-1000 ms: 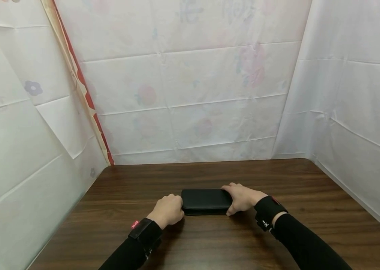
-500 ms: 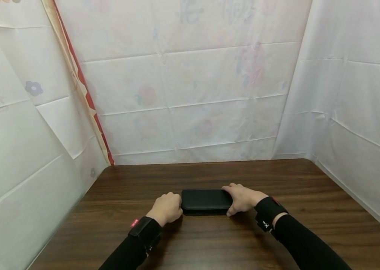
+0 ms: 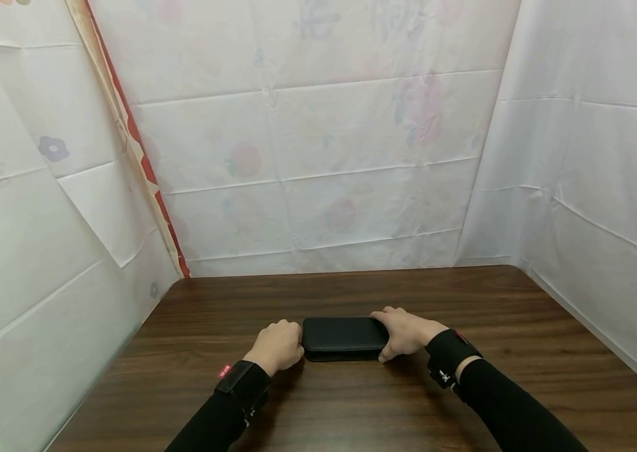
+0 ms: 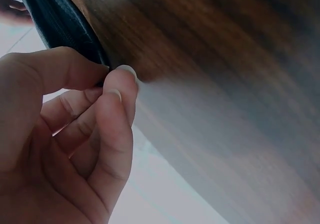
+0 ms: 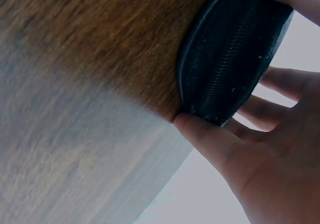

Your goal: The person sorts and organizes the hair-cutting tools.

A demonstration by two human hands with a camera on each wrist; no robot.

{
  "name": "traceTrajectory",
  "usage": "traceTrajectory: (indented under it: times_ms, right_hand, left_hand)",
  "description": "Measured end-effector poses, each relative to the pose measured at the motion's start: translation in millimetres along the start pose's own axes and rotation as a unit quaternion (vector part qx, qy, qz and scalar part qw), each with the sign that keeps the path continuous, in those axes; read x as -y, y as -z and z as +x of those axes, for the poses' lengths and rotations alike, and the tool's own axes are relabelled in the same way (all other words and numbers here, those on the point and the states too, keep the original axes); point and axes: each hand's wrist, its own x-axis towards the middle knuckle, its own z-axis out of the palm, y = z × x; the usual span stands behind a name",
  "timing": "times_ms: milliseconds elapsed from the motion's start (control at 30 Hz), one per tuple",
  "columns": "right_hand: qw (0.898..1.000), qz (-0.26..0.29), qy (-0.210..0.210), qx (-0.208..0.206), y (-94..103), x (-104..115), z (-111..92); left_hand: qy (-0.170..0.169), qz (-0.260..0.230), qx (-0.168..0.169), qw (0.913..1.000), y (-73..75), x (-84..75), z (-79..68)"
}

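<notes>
A black zip wallet (image 3: 345,339) lies flat on the wooden table, its long side facing me. My left hand (image 3: 276,346) is at its left end. In the left wrist view the thumb and fingertips of that hand (image 4: 85,129) pinch together right at the end of the wallet (image 4: 62,24); what lies between the tips is hidden. My right hand (image 3: 406,333) grips the right end, thumb on the near side and fingers at the far side. A closed zipper (image 5: 230,54) runs along the wallet's edge in the right wrist view, beside the right hand (image 5: 265,154).
The dark wood-grain table (image 3: 228,301) reaches back to a white printed sheet (image 3: 318,157). More white sheeting hangs along the left (image 3: 41,251) and right (image 3: 595,188) sides. Black bands (image 3: 451,356) with small cameras circle both wrists.
My left hand has shifted slightly left and away from me, its fingers drawing off the wallet's left edge a little. The right hand and wallet stay in nearly the same place.
</notes>
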Motion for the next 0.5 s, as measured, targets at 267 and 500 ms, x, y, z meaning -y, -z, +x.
traceTrajectory:
  times_ms: [267,500]
  right_hand:
    - [1.0,0.0,0.003,0.0,1.3,0.3,-0.9]
    - [1.0,0.002,0.003,-0.001,-0.2,-1.0,-0.3]
  left_hand:
    - [-0.003,0.011,-0.009,0.9999,0.2,0.0,1.6]
    - [-0.001,0.015,-0.013,0.9998,-1.4,1.9,4.9]
